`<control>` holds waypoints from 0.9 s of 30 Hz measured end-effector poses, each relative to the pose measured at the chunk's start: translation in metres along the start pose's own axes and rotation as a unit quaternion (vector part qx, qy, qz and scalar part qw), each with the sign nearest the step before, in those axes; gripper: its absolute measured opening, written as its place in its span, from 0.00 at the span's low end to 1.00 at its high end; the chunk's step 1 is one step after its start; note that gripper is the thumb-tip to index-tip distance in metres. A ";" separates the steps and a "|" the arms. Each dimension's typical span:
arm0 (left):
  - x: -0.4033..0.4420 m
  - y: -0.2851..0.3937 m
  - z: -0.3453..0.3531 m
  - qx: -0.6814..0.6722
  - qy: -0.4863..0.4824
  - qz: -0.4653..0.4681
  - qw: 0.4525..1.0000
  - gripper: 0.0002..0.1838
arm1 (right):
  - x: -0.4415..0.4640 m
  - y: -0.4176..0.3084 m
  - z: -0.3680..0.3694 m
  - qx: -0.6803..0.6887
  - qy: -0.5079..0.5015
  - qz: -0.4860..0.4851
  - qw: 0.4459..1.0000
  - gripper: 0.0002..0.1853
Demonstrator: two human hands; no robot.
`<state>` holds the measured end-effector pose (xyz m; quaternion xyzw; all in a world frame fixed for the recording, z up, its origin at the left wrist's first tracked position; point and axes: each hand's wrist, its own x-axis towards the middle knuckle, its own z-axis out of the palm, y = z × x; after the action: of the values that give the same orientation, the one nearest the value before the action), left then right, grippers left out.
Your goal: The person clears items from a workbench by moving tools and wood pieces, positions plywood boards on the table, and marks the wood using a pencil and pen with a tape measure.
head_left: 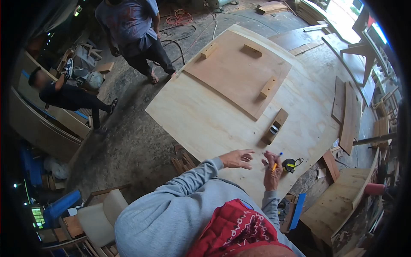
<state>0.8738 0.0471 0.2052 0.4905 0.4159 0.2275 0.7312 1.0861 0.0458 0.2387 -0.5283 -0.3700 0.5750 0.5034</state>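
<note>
Above the near edge of the plywood sheet (205, 118), my left hand (237, 159) is empty, its fingers apart and pointing right. Close by on the right, my right hand (273, 169) holds an orange pen with a blue end (274, 166) between its fingers. A wooden hand plane (275, 127) lies on the sheet just beyond my hands. The black and yellow tape measure (290, 165) rests to the right of my right hand. Farther off, a reddish-brown board (239, 73) bears wooden blocks (268, 88) near its edges.
Two people (132, 34) are on the left, beyond the sheet. Curved wooden pieces (349, 118) lie at its right edge. A cushioned chair (102, 216) is at the lower left. Hoses (180, 18) lie on the floor at the back.
</note>
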 end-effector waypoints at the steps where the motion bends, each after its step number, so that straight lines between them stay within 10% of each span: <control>1: 0.007 0.001 0.017 -0.095 -0.015 0.020 0.995 0.47 | -0.001 0.006 0.011 0.032 -0.016 -0.023 0.999 0.12; 11: 0.000 0.003 0.032 -0.109 -0.087 -0.022 0.990 0.22 | -0.008 0.013 -0.001 -0.139 -0.106 -0.023 0.984 0.13; 14: -0.010 0.015 0.034 -0.089 -0.067 -0.077 0.991 0.14 | 0.002 -0.015 -0.029 -0.206 0.024 0.023 0.978 0.14; 16: -0.009 0.007 0.034 -0.094 -0.043 -0.110 0.989 0.08 | 0.022 0.004 -0.068 -0.415 0.096 -0.149 0.892 0.20; 27: -0.019 0.021 0.030 -0.031 0.019 -0.103 0.994 0.12 | 0.046 0.074 -0.153 -0.553 0.081 -0.107 0.823 0.44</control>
<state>0.8903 0.0260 0.2368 0.4175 0.4710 0.1730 0.7575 1.2254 0.0579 0.1314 -0.7199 -0.6377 0.1721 0.2135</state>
